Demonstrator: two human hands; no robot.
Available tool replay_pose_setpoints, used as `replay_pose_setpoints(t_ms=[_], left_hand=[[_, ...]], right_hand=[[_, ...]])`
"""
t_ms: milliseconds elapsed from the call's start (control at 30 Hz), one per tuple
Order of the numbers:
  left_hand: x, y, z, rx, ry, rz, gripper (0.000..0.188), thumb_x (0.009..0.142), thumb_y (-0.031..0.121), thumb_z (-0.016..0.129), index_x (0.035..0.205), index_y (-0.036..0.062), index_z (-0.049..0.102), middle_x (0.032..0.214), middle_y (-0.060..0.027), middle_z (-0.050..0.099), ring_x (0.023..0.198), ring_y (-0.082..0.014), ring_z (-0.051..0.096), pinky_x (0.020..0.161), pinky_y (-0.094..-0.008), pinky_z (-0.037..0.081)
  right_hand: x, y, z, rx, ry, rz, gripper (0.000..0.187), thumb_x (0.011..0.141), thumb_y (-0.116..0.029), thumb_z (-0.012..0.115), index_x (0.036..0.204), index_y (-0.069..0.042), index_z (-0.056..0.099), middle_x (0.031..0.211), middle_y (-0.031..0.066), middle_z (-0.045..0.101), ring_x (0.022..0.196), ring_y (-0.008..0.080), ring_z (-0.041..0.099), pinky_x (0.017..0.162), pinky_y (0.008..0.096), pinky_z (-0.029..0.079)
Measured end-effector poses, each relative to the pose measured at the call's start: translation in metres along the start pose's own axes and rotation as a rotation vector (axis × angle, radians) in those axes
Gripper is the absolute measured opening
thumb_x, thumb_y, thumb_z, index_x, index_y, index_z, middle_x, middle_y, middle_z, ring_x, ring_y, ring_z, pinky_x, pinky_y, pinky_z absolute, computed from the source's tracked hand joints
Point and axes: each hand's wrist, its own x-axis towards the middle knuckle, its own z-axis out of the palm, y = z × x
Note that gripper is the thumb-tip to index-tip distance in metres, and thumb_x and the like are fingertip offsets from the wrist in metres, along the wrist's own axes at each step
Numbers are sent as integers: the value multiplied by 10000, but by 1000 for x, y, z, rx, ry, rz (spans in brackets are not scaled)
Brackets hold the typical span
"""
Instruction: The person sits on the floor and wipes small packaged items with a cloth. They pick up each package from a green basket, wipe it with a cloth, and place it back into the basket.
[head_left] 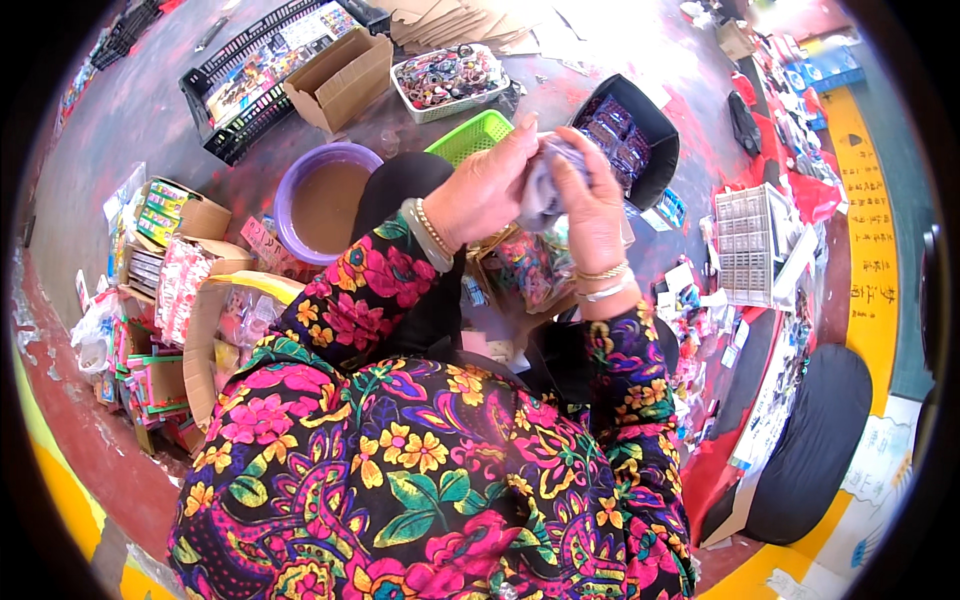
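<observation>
The left hand [482,190] and the right hand [590,205] are up close together, above the lap. Both are curled shut around a small pale purple bundle [545,185], which sits squeezed between them. It looks like soft cloth or a little bag, but it is too scrunched up to be sure. The fingers are bent tight, not spread out at all.

The bundle could slip out, I think, because only the fingertips pinch it and it is held up in the air. If it falls, it may land among the mixed-up packets on the floor and be hard to find.

Just behind the hands is a green basket [472,133]. Beside that is a black tray [640,135] with dark packets in it. A white basket [450,82] full of hair ties lies farther off. A purple basin [320,200] is on the left, near an open cardboard box [340,80].
</observation>
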Motion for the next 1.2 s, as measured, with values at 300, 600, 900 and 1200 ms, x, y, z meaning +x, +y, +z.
replay_pose_setpoints(t_ms=[300, 600, 900, 1200], left_hand=[[-52, 40, -233, 1009, 429, -251, 172, 827, 166, 509, 667, 105, 527, 576, 39, 453, 506, -69, 437, 441, -208, 363], [-143, -93, -302, 318, 1122, -810, 136, 846, 210, 566, 835, 85, 514, 552, 48, 265, 426, -78, 273, 426, -246, 303], [-117, -102, -288, 213, 1039, -429, 244, 814, 66, 560, 1054, 32, 531, 952, -99, 611, 818, -244, 625, 736, -417, 535], [-67, 6, -171, 2072, 442, 229, 185, 776, 198, 595, 680, 47, 553, 649, -140, 560, 722, -326, 563, 595, -418, 474]], right_hand=[[-42, -3, -94, 293, 109, 327, 284, 751, 38, 479, 1004, 36, 608, 960, 88, 622, 829, 146, 595, 752, 232, 457], [-63, -17, -106, 222, 141, 553, 264, 734, 57, 497, 973, 10, 601, 1104, 112, 593, 911, 123, 560, 772, 224, 445], [-78, -32, -95, 72, 197, 633, 238, 748, 45, 518, 964, 21, 614, 1081, 89, 591, 916, 119, 547, 791, 216, 415], [-77, -18, -81, 85, 140, 576, 262, 772, 41, 532, 1023, 16, 603, 837, -28, 546, 627, 12, 413, 555, 153, 310]])
